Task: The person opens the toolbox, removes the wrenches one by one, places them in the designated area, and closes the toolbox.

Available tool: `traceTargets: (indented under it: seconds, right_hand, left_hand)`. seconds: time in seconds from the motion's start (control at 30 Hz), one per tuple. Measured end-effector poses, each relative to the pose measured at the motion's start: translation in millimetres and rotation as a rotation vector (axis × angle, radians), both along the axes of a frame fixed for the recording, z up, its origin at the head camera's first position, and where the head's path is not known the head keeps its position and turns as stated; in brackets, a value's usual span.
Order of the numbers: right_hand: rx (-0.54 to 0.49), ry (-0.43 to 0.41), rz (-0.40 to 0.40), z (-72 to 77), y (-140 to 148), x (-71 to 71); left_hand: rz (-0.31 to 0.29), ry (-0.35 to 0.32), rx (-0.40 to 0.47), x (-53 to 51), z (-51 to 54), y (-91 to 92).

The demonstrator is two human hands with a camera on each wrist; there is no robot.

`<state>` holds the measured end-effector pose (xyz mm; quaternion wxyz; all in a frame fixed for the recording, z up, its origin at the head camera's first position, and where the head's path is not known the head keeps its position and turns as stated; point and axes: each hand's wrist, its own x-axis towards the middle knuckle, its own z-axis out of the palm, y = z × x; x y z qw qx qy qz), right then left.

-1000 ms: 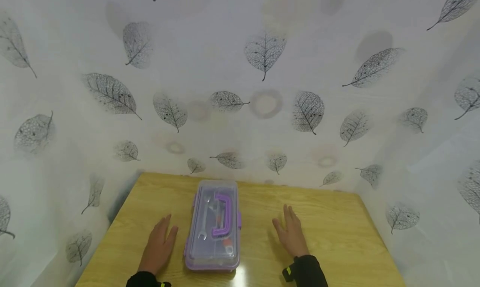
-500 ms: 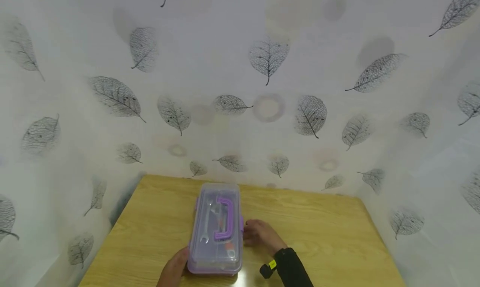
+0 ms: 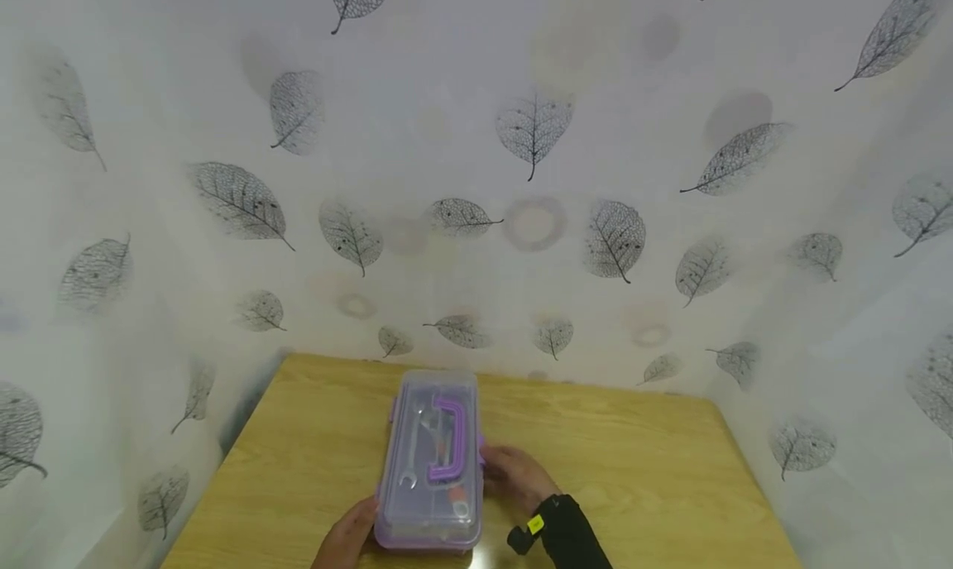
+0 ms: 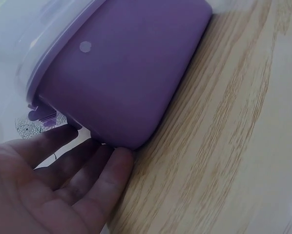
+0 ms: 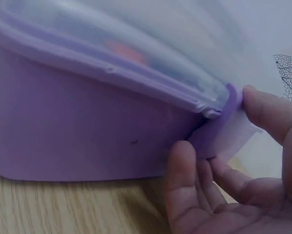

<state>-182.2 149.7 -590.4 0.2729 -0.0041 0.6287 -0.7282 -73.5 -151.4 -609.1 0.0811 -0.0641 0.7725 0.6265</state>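
A toolbox (image 3: 428, 515) with a clear lid and purple base stands lengthwise on the wooden table. Through the lid show a wrench (image 3: 411, 453) and an orange-red item (image 3: 457, 494); a purple carry handle (image 3: 458, 445) lies on top. Extended fingers of my left hand (image 3: 346, 536) touch the box's left side near its front corner. In the left wrist view that hand (image 4: 53, 190) reaches along the purple base wall (image 4: 131, 68). My right hand (image 3: 521, 476) pinches the purple side latch (image 5: 217, 134), thumb at its upper edge and fingers below. The lid is down.
The wooden table (image 3: 618, 461) extends to both sides of the box. White curtain-like sheeting (image 3: 476, 139) with a grey leaf print surrounds it at the back and sides. A black wrist device (image 3: 524, 536) with a yellow mark sits on the right wrist.
From apart on both sides, my hands have come in to the toolbox. The left now touches its side, and the right has taken hold of the latch. The head view has shifted slightly.
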Motion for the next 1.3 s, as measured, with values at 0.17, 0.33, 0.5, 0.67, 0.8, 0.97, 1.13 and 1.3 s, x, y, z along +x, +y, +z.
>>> traceTargets:
  seconds: [0.17,0.33,0.5,0.67,0.8,0.97,1.13,1.3]
  right_hand:
    - [0.127,0.078,-0.023,8.1,2.4,2.6]
    - [0.289,0.129,-0.045,12.9,4.7,2.5]
    - [0.403,0.251,-0.079,7.2,12.3,3.7]
    - [0.616,0.418,-0.067,-4.0,23.9,7.0]
    - [0.88,0.557,-0.119,-11.0,41.6,8.9]
    - [1.124,0.638,-0.314,-14.4,70.0,15.6]
    - [1.226,0.638,-0.374,-9.2,90.8,23.3]
    - [1.298,0.63,-0.415,-1.1,104.3,28.3]
  left_hand:
    - [-0.053,-0.011,0.105,-0.6,-1.4,-0.3]
    - [-0.118,0.0,0.232,-1.5,-3.8,-1.4]
    - [-0.144,-0.001,0.249,-4.8,-5.8,-3.7]
    - [-0.113,-0.035,0.227,-9.7,-5.5,-8.3]
    - [-0.046,0.027,-0.086,-17.0,-2.8,-10.8]
    - [-0.033,0.139,-0.503,-29.9,3.9,-17.0]
    - [0.027,0.369,-0.677,-41.5,12.5,-24.0]
    - [0.126,0.485,-0.72,-47.9,22.6,-25.2]
